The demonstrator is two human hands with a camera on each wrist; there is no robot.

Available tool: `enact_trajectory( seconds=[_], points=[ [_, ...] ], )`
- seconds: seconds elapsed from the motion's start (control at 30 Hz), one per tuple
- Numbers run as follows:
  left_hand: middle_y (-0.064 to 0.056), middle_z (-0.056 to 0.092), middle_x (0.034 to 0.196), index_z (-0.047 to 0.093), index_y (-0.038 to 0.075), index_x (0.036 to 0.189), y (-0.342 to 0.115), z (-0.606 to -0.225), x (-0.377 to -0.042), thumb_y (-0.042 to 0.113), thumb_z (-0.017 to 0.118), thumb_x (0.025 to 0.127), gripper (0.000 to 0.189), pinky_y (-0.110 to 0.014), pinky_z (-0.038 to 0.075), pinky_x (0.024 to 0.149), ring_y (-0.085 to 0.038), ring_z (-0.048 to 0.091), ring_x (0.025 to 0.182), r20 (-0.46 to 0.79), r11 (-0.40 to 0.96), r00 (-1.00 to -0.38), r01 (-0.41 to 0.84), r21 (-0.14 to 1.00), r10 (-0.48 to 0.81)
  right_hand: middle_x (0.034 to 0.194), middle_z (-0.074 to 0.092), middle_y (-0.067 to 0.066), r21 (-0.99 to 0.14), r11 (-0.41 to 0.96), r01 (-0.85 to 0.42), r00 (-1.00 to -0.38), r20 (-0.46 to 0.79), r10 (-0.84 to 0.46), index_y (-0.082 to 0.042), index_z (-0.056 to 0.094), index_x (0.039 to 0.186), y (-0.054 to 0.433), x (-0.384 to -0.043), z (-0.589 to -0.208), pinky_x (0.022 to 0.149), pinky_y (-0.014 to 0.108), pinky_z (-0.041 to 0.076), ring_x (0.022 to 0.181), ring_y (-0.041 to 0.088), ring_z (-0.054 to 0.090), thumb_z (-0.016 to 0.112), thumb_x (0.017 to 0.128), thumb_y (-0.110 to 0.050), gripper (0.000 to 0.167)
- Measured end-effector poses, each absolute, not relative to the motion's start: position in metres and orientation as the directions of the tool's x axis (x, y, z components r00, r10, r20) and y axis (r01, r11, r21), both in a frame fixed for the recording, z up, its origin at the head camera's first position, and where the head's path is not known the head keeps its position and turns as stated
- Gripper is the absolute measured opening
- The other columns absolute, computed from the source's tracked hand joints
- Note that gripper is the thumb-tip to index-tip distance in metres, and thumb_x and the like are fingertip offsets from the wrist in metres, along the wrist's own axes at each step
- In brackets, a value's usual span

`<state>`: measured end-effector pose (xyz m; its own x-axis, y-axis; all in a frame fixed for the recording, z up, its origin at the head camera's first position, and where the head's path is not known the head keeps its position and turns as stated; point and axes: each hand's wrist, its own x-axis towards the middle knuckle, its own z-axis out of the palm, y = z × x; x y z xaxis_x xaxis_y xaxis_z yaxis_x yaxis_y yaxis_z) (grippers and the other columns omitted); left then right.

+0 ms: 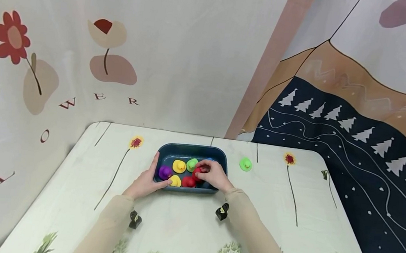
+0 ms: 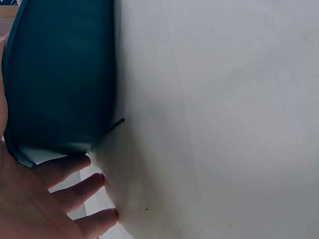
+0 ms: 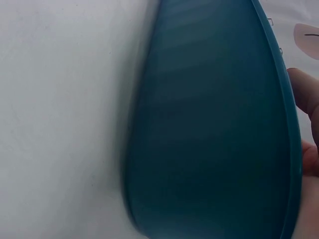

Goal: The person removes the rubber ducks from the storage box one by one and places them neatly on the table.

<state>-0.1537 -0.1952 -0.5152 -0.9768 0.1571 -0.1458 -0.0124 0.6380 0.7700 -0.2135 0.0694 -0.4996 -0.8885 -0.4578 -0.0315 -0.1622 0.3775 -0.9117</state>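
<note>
A dark blue rectangular tray [image 1: 171, 147] holds several small rubber ducks. My left hand [image 1: 146, 183] holds the tray's near left corner, its thumb over the front rim and fingers along the left side. In the left wrist view, fingers [image 2: 75, 196] spread beside the tray's end. My right hand [image 1: 216, 175] reaches in over the right side and pinches a red duck [image 1: 197, 175]. Beside it lie another red duck [image 1: 188, 182] and a green duck [image 1: 192, 165]. Two yellow ducks [image 1: 179, 166] and a purple duck [image 1: 165, 172] sit toward the left. A blue duck [image 1: 210, 159] is mostly hidden behind my right hand.
A lone green duck [image 1: 245, 164] sits on the table to the right of the tray. The table wears a white cloth [image 1: 252, 222] printed with flowers. Hanging fabric [image 1: 180, 58] stands behind the table and on both sides.
</note>
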Motion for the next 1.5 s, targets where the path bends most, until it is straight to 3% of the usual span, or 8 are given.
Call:
enact_trajectory(
  seconds=[0.53,1.0,1.5],
  points=[
    [-0.033,0.025,0.149,-0.013,0.016,0.154,-0.196,-0.517,-0.155,0.049,0.070,0.085,0.113,-0.059,0.029,0.105,-0.049,0.036,0.131,-0.149,0.639,-0.976,-0.013,0.769,0.160,0.107,0.065,0.015,-0.912,0.345,-0.222,-0.892,0.047,-0.450,0.003,0.066,0.109,0.079,-0.213,-0.487,0.083,0.032,0.053,0.092,0.025,0.063,0.071,0.086,-0.001,0.024],
    [-0.033,0.025,0.149,-0.013,0.017,0.154,-0.196,-0.520,-0.156,0.049,0.070,0.085,0.113,-0.060,0.029,0.105,-0.049,0.036,0.130,-0.138,0.645,-0.977,-0.002,0.764,0.161,0.111,0.064,0.010,-0.957,0.266,-0.118,-0.914,0.000,-0.405,0.000,0.067,0.110,0.095,-0.211,-0.488,0.084,0.030,0.052,0.096,0.022,0.063,0.069,0.087,-0.001,0.024],
    [-0.033,0.026,0.149,-0.013,0.016,0.154,-0.195,-0.518,-0.156,0.048,0.070,0.086,0.112,-0.060,0.029,0.105,-0.049,0.036,0.131,-0.134,0.647,-0.978,0.003,0.762,0.163,0.115,0.062,0.019,-0.985,0.164,-0.051,-0.945,-0.006,-0.328,0.007,0.063,0.116,0.115,-0.210,-0.474,0.091,0.028,0.049,0.102,0.026,0.062,0.067,0.089,0.000,0.028]
  ],
)
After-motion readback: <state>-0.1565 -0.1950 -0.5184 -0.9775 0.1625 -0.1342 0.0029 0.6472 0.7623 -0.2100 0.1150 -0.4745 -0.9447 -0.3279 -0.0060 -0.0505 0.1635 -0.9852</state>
